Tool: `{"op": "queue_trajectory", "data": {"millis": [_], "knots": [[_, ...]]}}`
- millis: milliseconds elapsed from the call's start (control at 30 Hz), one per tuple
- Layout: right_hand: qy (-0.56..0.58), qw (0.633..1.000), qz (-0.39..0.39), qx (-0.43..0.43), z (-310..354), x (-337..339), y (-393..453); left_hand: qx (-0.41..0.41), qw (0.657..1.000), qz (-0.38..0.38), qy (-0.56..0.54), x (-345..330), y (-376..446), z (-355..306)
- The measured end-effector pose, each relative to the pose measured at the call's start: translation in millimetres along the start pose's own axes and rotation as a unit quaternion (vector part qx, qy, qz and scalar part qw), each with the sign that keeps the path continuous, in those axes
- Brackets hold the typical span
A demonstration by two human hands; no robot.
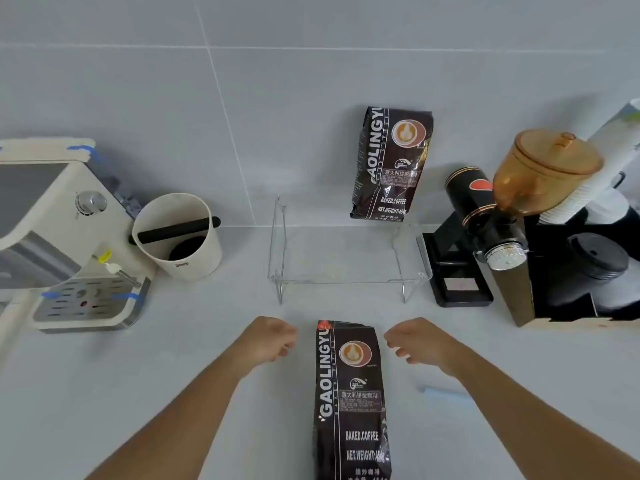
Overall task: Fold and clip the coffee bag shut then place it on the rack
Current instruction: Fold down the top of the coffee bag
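Pale grey counter point(180, 368) runs back to a tiled wall; the left hand point(268, 341) hovers just left of the coffee bag's top edge, fingers loosely curled, holding nothing; the coffee bag point(349, 400) lies flat near the front edge, long axis pointing away toward the wire rack point(346, 258); the right hand point(417, 342) mirrors it, equally near, half-open and empty.

— What sort of place is this?

— A coffee corner, kitchen or café style. At the left of the frame sits a cream espresso machine point(59, 237), with a knock box point(178, 237) just beside it.

— And at the right?

— A black grinder point(485, 220) with an amber bean hopper point(543, 171), stacked paper cups point(585, 188), black cup lids point(599, 258). Pale counter point(173, 375), grey wall tiles point(138, 81) behind.
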State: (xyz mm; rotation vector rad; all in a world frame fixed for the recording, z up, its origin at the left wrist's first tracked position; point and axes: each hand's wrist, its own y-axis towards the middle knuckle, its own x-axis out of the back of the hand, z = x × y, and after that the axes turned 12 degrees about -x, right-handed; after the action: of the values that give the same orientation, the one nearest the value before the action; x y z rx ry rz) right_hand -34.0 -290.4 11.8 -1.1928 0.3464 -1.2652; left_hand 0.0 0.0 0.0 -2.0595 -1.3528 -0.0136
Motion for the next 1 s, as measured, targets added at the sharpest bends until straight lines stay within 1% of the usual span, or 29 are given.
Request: {"op": "queue_trajectory", "data": {"millis": [67,233,333,533,667,867,1000], "knots": [[0.041,0.999,0.008,0.002,0.7,-7.4,2.6,0.001,0.998,-0.029,-0.049,-11.0,5.3,-0.7],[0.134,0.991,-0.014,-0.010,0.2,-27.1,15.6,0.017,0.994,-0.041,-0.098,-39.3,15.3,-4.7],[0.161,0.987,-0.007,-0.026,2.9,-33.5,20.4,0.051,0.990,-0.031,-0.124,-47.7,18.1,-4.0],[0.216,0.976,0.013,-0.036,11.5,-41.5,26.3,0.088,0.975,-0.052,-0.198,-56.0,26.0,-5.6],[0.245,0.969,0.020,-0.039,14.9,-41.5,20.9,0.083,0.966,-0.052,-0.241,-56.3,22.1,-8.2],[0.280,0.960,0.011,-0.006,16.8,-41.6,1.6,0.063,0.953,-0.053,-0.292,-53.5,7.4,-17.4],[0.289,0.957,-0.008,0.014,10.4,-42.4,-16.5,0.032,0.955,-0.063,-0.289,-52.8,-8.6,-29.2]]}}
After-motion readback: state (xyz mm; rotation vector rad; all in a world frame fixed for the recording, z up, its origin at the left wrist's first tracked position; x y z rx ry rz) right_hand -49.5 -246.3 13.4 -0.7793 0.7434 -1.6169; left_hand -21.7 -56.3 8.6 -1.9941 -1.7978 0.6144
